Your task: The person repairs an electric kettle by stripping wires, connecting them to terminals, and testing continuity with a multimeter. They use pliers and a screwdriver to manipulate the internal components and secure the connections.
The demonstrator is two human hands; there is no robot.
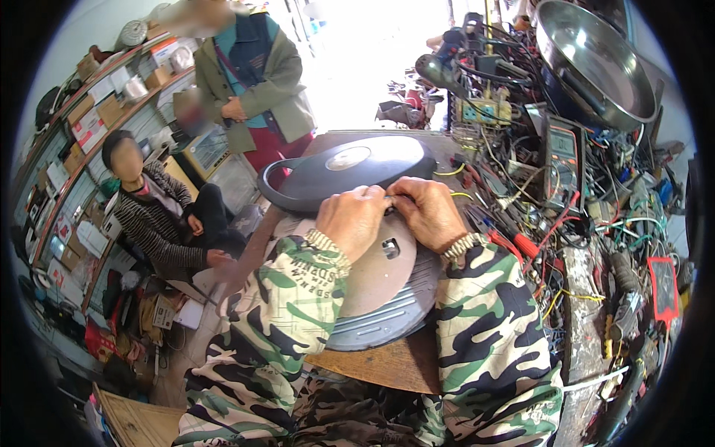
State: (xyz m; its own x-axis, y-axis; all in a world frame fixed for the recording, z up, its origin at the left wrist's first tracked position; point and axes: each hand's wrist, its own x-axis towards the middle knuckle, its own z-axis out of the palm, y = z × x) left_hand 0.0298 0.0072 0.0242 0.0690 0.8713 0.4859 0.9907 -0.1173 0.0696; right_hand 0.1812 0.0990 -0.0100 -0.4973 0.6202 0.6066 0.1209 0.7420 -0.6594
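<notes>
A round appliance in two parts, much like an electric griddle, lies on the wooden table (395, 366). Its dark lid-like part (302, 182), with an oval badge and a loop handle, is at the far side. Nearer to me is the ribbed grey base (376, 331), with a pale round plate (357, 290) over it and a small square opening. My left hand (351, 217) and my right hand (430, 212) meet at the near edge of the dark part. Both are closed, fingertips pinching around a small dark piece that my fingers mostly hide.
At the right, a cluttered bench holds a multimeter (564, 160), a red-handled tool (526, 246), many wires and a large steel pan (596, 63). On the left, one person (160, 205) sits and another (257, 82) stands beyond the table. Loaded shelves (97, 134) line the wall.
</notes>
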